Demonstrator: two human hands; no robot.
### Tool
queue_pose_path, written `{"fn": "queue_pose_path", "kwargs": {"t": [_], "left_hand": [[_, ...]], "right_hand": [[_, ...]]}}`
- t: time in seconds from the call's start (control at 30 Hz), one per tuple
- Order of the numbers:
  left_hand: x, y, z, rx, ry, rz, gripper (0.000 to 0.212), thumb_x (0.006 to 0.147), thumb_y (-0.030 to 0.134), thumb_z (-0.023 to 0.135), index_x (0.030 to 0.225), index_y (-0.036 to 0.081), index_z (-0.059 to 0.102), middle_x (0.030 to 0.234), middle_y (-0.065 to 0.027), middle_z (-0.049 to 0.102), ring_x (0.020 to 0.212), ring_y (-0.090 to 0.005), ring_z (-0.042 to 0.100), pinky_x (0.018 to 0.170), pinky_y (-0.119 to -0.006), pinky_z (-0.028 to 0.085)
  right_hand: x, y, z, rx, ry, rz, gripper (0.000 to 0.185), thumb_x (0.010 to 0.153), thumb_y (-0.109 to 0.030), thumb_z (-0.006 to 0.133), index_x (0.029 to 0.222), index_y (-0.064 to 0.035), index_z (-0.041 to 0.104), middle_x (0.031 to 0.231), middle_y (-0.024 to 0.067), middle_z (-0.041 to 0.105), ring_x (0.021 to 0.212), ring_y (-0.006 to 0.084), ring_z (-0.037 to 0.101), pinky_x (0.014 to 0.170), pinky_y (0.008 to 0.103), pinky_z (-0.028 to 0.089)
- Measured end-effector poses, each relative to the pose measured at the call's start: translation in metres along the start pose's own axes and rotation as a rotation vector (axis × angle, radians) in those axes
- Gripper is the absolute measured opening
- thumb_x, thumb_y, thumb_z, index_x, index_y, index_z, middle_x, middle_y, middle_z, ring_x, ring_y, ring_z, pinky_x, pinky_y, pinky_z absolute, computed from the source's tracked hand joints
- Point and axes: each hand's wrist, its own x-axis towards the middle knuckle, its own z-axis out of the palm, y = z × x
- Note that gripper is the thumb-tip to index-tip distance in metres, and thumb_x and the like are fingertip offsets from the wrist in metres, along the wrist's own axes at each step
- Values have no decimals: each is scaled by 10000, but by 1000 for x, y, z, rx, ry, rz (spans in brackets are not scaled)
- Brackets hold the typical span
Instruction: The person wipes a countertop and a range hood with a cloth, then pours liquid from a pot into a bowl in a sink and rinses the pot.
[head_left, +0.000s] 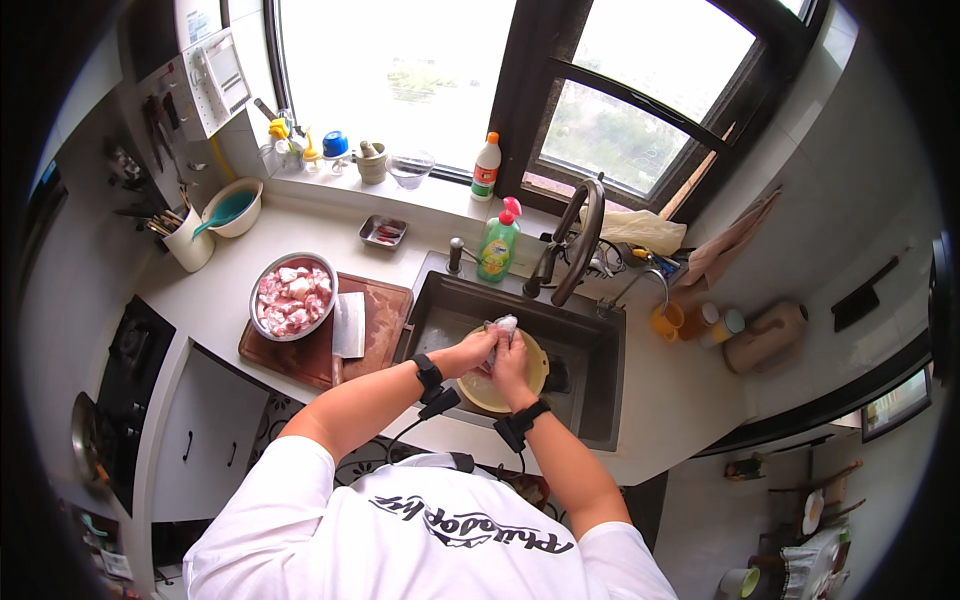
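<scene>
My left hand (478, 350) and my right hand (511, 362) are close together over a yellow plastic basin (539, 358) in the dark sink (596, 375). Between them they grip a small grey-white, wet-looking item (507, 324), perhaps a cloth or a piece of food; its kind cannot be told. My fingers cover most of it. Some water shows in the basin. To the left, a metal bowl of raw meat chunks (294, 296) stands on a brown cutting board (386, 304), with a cleaver (349, 324) lying beside the bowl.
A curved faucet (589, 232) rises behind the sink, with a green dish soap bottle (497, 247) to its left. A small metal tray (383, 232) holds red items. An orange mug (667, 321) and jars stand right of the sink; a black stove (133, 375) is at far left.
</scene>
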Motion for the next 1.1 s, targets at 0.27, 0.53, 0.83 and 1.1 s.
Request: {"fn": "queue_pose_path", "kwargs": {"t": [0.27,0.53,0.83,1.1], "left_hand": [[29,-8,-22,-85,29,-180,612,1029,546,278,1240,25,519,933,-132,594,726,-265,656,733,-439,600],[9,-4,-29,-100,10,-123,903,911,774,186,1366,38,446,1250,-204,593,1062,-384,651,876,-546,547],[20,-32,-39,204,-99,-131,711,993,610,315,1184,-45,515,948,-131,576,700,-262,686,609,-423,613],[-1,-32,-35,-231,138,-339,618,950,585,487,1041,-7,638,907,-120,650,573,-183,623,591,-354,595]], "right_hand": [[42,72,-17,-77,-106,183,338,1011,-310,504,997,-3,644,907,104,682,782,217,633,711,376,499],[-4,-63,11,-145,-161,-15,328,1006,-317,536,1027,1,614,857,137,680,774,235,641,705,382,502],[-6,-30,-3,-50,-290,472,309,1007,-257,516,1064,20,642,895,93,682,796,204,643,699,382,507],[-23,-14,12,51,-375,87,220,981,-252,564,957,-37,603,869,51,603,804,175,552,715,347,461]]}}
